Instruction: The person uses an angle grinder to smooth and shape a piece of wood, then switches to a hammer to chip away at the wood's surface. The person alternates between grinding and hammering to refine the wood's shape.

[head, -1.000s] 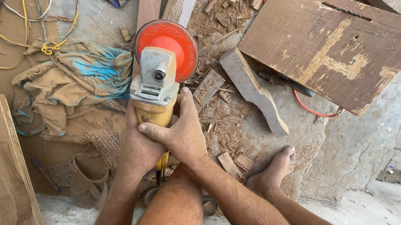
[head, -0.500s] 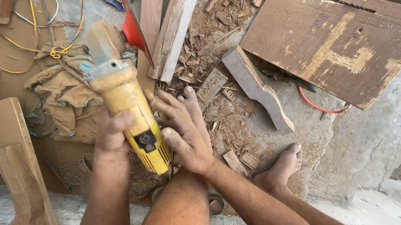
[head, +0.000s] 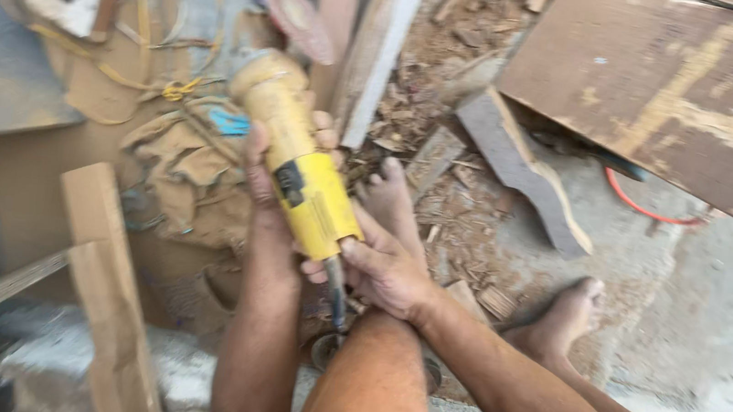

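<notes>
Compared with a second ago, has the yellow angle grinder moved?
Yes. The yellow angle grinder has tilted: its red disc, earlier lying left of the upright wooden plank, now stands on edge, angled toward the plank.

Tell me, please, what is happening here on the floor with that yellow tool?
A person sitting on the floor holds a yellow angle grinder in both bare hands. The left hand wraps around its body, while the right hand grips the rear end near the cord. The red disc points away from the person, toward the wooden planks. Wood chips, a curved wooden piece and a dusty cloth lie around.
</notes>
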